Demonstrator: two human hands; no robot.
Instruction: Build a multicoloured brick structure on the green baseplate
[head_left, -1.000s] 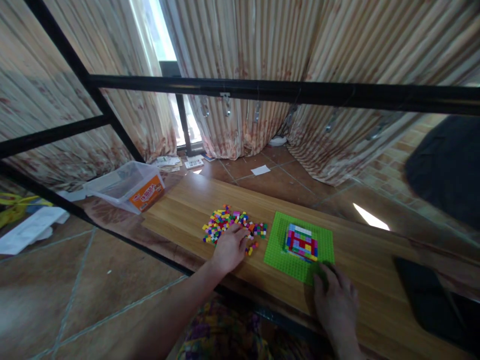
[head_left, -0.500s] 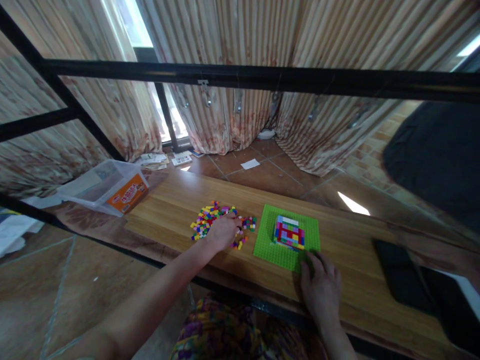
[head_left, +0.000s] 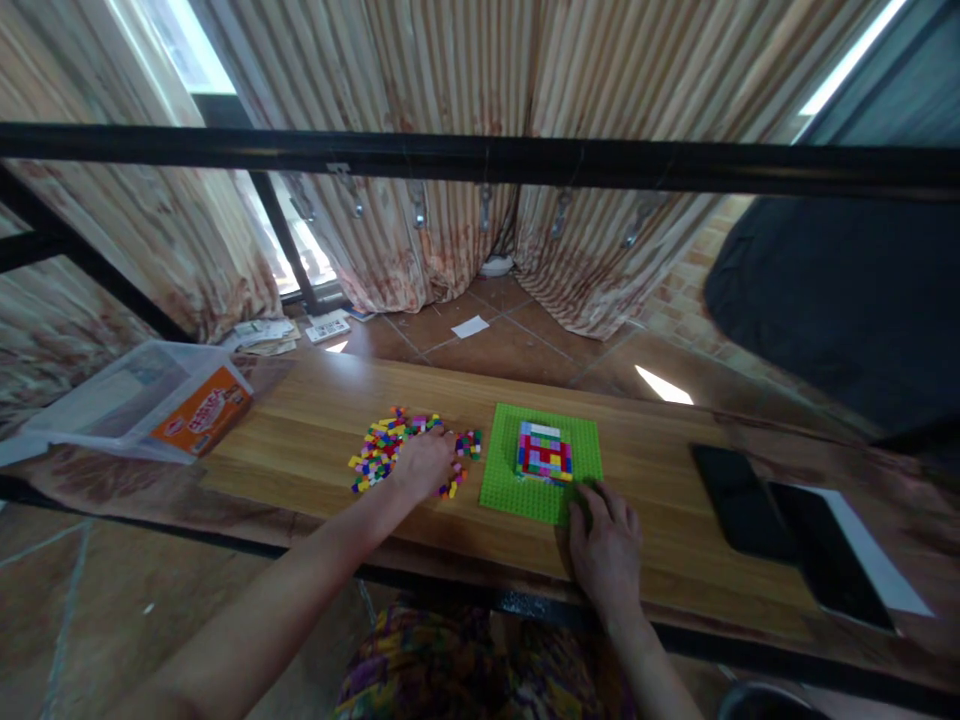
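Small toy building bricks (head_left: 381, 443) of many colours lie in a loose pile on the wooden board. Over the pile's right side is my left hand (head_left: 424, 462), its fingers bent down and drawn together among the bricks; what they pinch, if anything, is hidden. A green baseplate (head_left: 499, 480) lies to the right, bearing a low rectangular brick build (head_left: 544, 453) in red, blue, yellow and other colours. My right hand (head_left: 606, 540) rests at the plate's near right corner, fingers apart, with fingertips touching the edge just below the build.
A clear plastic bin (head_left: 142, 400) with an orange label stands at the left. Two dark flat devices, one black (head_left: 739, 500) and another (head_left: 829, 550) over white paper, lie at the right. A black metal bar (head_left: 450, 160) crosses behind the wooden board (head_left: 300, 400).
The view has turned to the right, so everything sits further left in the picture. Both hands keep nearly the same places, the left at the pile, the right at the plate's corner.
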